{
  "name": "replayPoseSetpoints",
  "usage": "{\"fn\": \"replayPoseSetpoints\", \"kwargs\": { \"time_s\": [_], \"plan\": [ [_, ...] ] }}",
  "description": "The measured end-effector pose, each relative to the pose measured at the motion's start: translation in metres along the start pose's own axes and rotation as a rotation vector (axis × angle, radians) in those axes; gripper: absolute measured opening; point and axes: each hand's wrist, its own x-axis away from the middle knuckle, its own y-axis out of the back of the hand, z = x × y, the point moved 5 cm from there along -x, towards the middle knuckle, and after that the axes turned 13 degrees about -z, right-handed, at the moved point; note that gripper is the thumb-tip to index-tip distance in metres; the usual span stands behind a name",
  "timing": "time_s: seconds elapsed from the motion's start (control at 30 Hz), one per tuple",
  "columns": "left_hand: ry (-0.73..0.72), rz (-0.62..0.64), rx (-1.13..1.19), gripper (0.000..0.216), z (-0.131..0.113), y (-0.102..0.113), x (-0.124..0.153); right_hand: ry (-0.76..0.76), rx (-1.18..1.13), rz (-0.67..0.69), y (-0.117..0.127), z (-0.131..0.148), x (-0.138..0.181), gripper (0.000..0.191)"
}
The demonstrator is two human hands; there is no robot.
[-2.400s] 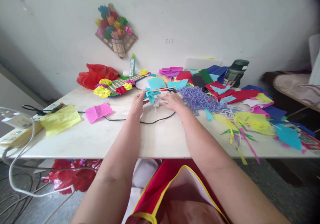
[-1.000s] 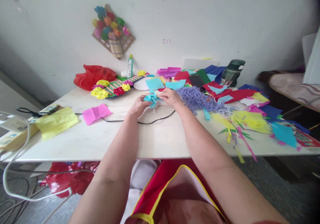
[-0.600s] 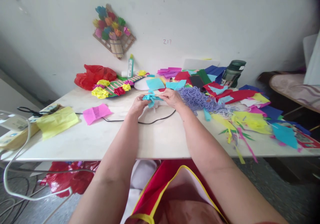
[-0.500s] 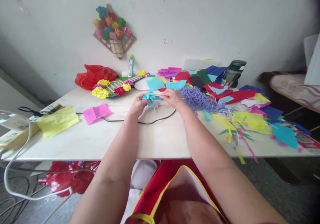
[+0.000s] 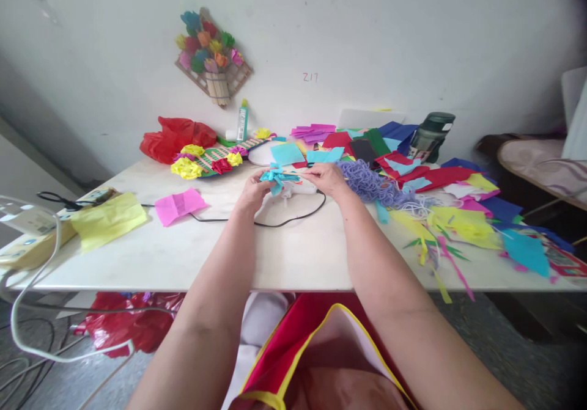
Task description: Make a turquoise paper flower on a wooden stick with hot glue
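A crumpled light-blue paper flower point(image 5: 276, 178) is pinched in the fingers of my left hand point(image 5: 254, 190), above the middle of the table. My right hand point(image 5: 326, 179) is just right of it, fingers pressed together; what they pinch is too small to make out. Beneath and between the hands lies a white glue gun point(image 5: 302, 188), partly hidden, its black cord point(image 5: 288, 221) looping across the tabletop. Flat light-blue paper pieces point(image 5: 287, 153) rest just beyond the hands. A heap of purple yarn point(image 5: 371, 184) sits beside my right hand.
A green board with paper flowers point(image 5: 215, 161) and a red plastic bag point(image 5: 177, 138) stand back left. Pink paper point(image 5: 180, 206), yellow paper point(image 5: 110, 220) and a power strip point(image 5: 36, 248) lie left. A dark bottle point(image 5: 431, 138) and paper scraps point(image 5: 463, 223) occupy the right.
My right hand has shifted slightly right, away from the blue flower, and more of the glue gun shows. My left hand still holds the flower. The whole view has shifted slightly.
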Motion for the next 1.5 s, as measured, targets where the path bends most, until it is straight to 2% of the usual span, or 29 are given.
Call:
{"fn": "replayPoseSetpoints", "kwargs": {
  "time_s": [0.27,1.17,1.5],
  "plan": [
    [0.0,-0.017,0.003,0.044,0.0,0.002,0.0,-0.047,0.02,0.019,0.001,-0.006,0.0,0.019],
    [-0.039,-0.015,-0.107,0.046,0.003,0.005,-0.002,-0.024,0.225,0.099,0.014,0.005,-0.004,0.021],
    [-0.065,-0.023,-0.117,0.045,0.003,0.003,-0.001,0.021,0.245,0.05,0.014,0.003,-0.006,0.015]
  ]
}}
